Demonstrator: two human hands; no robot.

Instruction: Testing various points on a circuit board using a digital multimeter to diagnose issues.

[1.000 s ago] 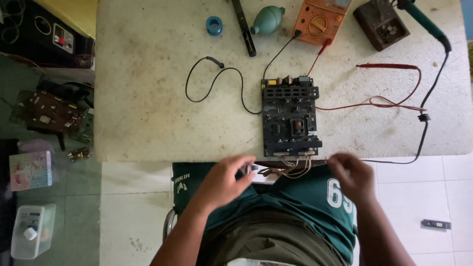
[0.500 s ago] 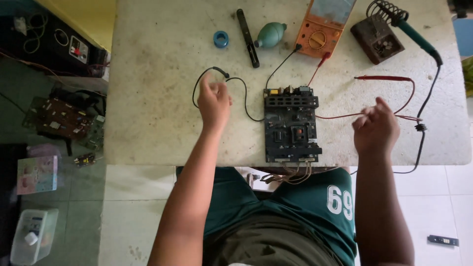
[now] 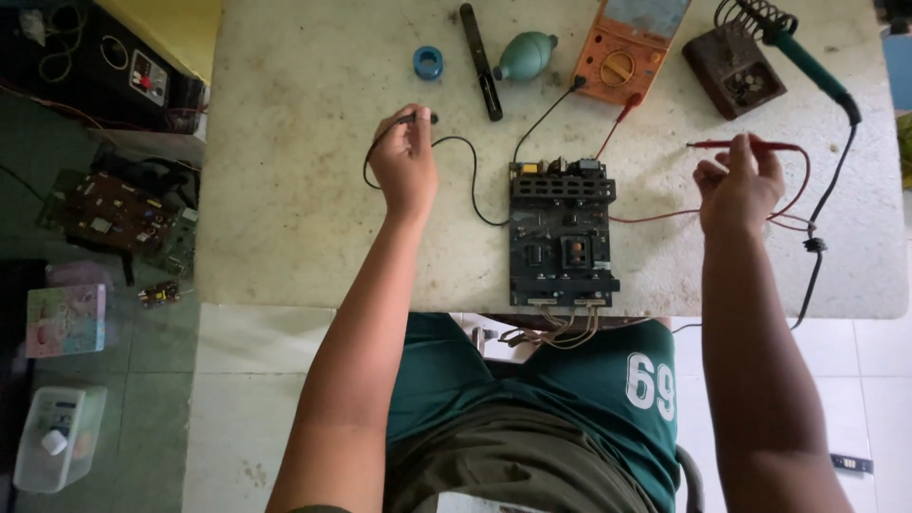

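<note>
A black circuit board [image 3: 562, 233] lies on the pale worktable [image 3: 285, 209], with loose wires hanging over the front edge. My left hand [image 3: 404, 163] is closed around the black test probe [image 3: 418, 119], whose lead loops back to the orange multimeter [image 3: 623, 49]. My right hand [image 3: 739, 182] pinches the red test probe [image 3: 746, 145] to the right of the board, its red lead curling beside it.
At the table's back lie a blue tape roll [image 3: 427, 63], a black pen-like tool [image 3: 480, 62], a green rubber blower [image 3: 525, 55] and a soldering iron [image 3: 807, 62] in its brown stand [image 3: 733, 68]. Circuit boards [image 3: 119, 214] and boxes sit on the floor at left.
Both hands rose from the table's front edge to the probes. My left hand closed on the black probe; my right hand took hold of the red one.
</note>
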